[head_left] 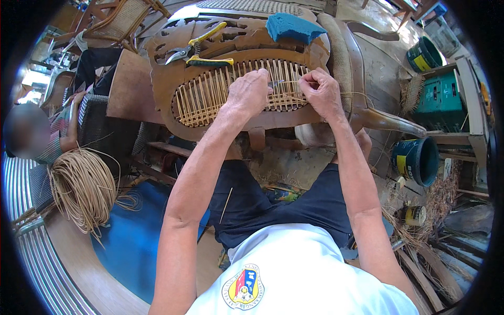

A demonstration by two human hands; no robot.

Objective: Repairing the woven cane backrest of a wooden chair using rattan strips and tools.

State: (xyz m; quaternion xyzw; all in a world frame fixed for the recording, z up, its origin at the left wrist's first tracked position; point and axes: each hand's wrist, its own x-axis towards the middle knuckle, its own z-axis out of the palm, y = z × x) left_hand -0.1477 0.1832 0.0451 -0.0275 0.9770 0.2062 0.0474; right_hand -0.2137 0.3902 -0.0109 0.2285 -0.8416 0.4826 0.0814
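Right hand point(324, 94): thumb and forefinger pinch a strand point(355, 93). Left hand point(248, 93): fingers closed, apparently on a metal tool point(276, 83); grip partly hidden. Both hands are over the cane panel point(197, 105), inside the frame point(262, 119). Caution: excess pull may snap the strand; a slipping tool may split it. Panel long axis: left-right, rising rightward; strand trails right.

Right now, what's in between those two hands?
In the head view, pale cane strips lie between the left hand and right hand, with a metal tip showing near the left.
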